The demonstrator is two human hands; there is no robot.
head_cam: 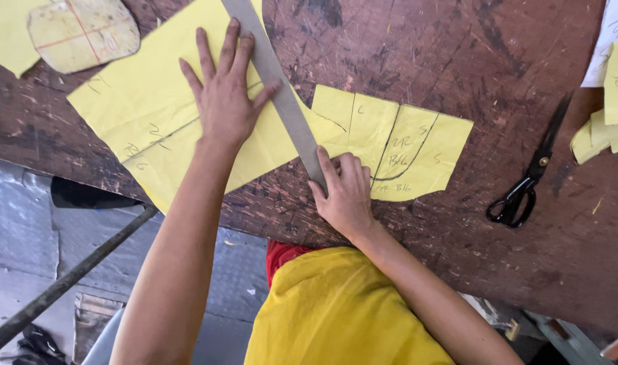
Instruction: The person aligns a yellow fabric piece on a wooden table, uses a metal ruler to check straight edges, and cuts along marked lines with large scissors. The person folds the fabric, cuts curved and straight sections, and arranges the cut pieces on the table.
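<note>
Head view, left hand fingers spread wide, flat on big yellow sheet and metal ruler, right hand fingers curled on ruler's near end, beside smaller yellow piece, black scissors well apart on worn wooden table

Ruler across paper sheet near bench front edge; smaller paper piece just right of it; scissors farther right; template at far left corner.
</note>
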